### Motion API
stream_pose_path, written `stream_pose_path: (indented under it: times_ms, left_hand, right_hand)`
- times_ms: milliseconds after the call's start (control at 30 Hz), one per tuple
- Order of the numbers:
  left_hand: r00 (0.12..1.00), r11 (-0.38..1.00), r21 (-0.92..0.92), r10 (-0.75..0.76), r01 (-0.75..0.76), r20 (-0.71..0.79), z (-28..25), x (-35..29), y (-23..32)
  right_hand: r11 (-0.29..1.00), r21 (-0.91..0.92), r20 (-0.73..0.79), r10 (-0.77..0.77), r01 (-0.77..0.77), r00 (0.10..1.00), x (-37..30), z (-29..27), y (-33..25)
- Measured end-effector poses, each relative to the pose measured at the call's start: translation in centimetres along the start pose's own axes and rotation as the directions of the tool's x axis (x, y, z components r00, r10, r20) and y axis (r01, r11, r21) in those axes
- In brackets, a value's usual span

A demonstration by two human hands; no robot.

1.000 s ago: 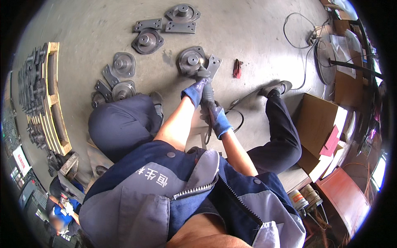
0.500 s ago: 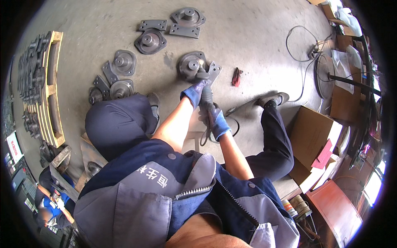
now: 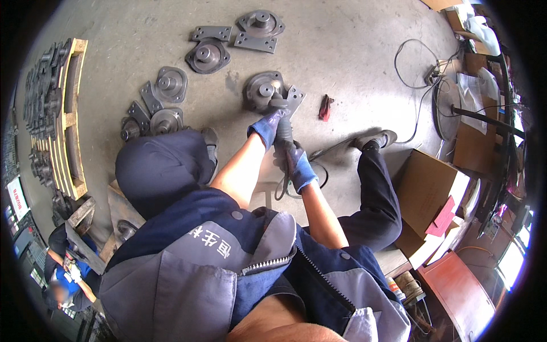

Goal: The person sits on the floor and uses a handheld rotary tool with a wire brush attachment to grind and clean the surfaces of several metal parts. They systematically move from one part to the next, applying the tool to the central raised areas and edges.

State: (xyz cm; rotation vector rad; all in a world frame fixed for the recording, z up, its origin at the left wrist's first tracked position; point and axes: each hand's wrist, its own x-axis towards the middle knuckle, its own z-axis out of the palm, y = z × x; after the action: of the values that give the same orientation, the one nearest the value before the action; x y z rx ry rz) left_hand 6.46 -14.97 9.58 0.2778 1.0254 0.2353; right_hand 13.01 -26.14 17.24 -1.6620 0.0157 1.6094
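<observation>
Both my hands wear blue gloves with dark palms and grip a dark, long-bodied power tool (image 3: pixel 284 132) that looks like a hand grinder. My left hand (image 3: pixel 270 126) is wrapped round its front part, close to the head. Farther back, my right hand (image 3: pixel 297 163) closes round the rear of the body, where a cord hangs in a loop. The tool's head meets the near edge of a round steel flange (image 3: pixel 263 91) with a raised hub, on the floor. A bright spot shows on the flange there. Against its right side stands a drilled steel plate (image 3: pixel 295 98); the exact contact point is hidden.
Similar flanged parts (image 3: pixel 208 56) lie at the far side and left. A loaded wooden pallet (image 3: pixel 73 119) stands left. A red object (image 3: pixel 325 108) lies right of the work, with cables (image 3: pixel 419 86) and a cardboard box (image 3: pixel 430 185) beyond. Another person (image 3: pixel 71 271) is at lower left.
My hands and the tool stay in nearly the same place at the flange. The whole view has shifted very slightly.
</observation>
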Motion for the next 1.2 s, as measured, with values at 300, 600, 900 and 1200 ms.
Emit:
stream_pose_path:
  times_ms: [300, 600, 900, 1200]
  left_hand:
    - [0.999, 0.997, 0.057, -0.052, 0.051, 0.005, 0.8, -2.9, -0.6]
    - [0.995, 0.999, -0.042, -0.026, 0.031, 0.100, -2.1, -3.3, -3.6]
    - [0.990, 0.992, -0.075, -0.112, 0.105, -0.090, -4.5, -3.5, -2.6]
    - [0.989, 0.989, -0.117, -0.099, 0.086, -0.114, -4.4, -5.0, -0.2]
  right_hand:
    - [1.000, 0.028, 0.004, -0.014, 0.013, 1.000, -1.7, -0.3, 1.8]
    - [0.997, 0.080, 0.017, 0.005, -0.007, 1.000, -3.0, 0.2, 3.7]
    - [0.999, 0.040, 0.074, -0.005, 0.002, 0.997, -2.3, 2.0, 5.0]
    - [0.999, -0.043, 0.066, -0.008, 0.011, 0.998, -1.1, 3.2, 4.3]
